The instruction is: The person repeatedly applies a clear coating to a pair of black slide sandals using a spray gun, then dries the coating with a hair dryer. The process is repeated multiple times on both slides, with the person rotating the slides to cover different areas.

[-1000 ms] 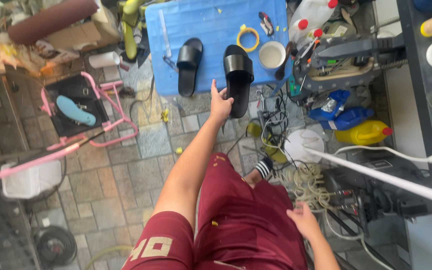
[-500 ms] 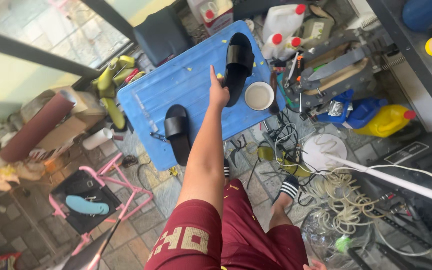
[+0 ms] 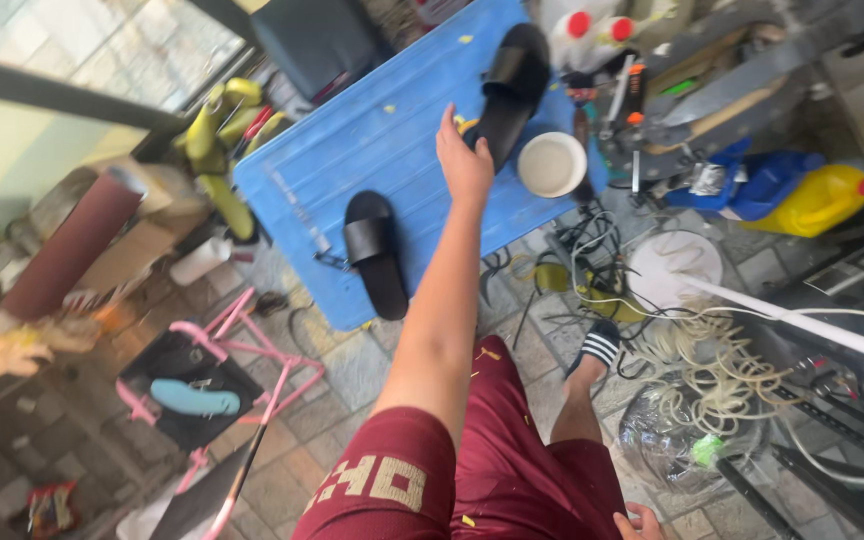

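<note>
My left hand [image 3: 464, 165] is stretched out over the blue worktop [image 3: 372, 170], grip closed on the heel end of a black slide sandal [image 3: 512, 90]. A second ago that sandal hung off the near edge of the worktop; now it sits farther in, toward the far right corner, its toe end near the white jugs with red caps [image 3: 577, 25], so it's been carried across and looks about placed, though I can't tell if it rests flat yet. The matching black slide sandal [image 3: 375, 250] hasn't moved, lying near the front edge, well apart from the first. My right hand [image 3: 640, 522] is barely in view at the bottom, fingers spread, holding nothing I can see. Containers: a white cup [image 3: 551, 164] just beside the held sandal, looks empty, inside pale; a yellow jug with a red cap [image 3: 817, 200] and a blue jug [image 3: 767, 180] on the floor, capped, contents hidden.
</note>
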